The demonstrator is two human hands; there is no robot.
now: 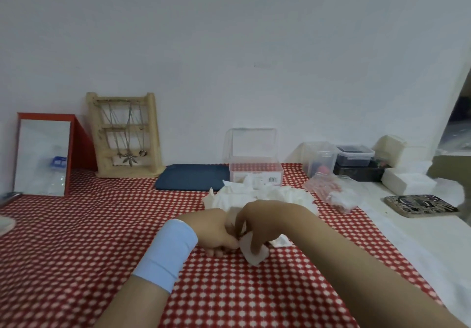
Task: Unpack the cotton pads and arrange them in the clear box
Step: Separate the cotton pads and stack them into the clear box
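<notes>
My left hand (216,232) and right hand (258,222) both pinch one cotton pad (256,255), near the pile (270,196) before the clear box (256,172).

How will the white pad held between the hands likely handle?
The pad looks floppy: it creases between the left hand and right hand. Thin, so probably very light. Its ragged edge suggests it could tear if pulled.

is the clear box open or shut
Open. The clear box has its lid raised upright at the back.
</notes>
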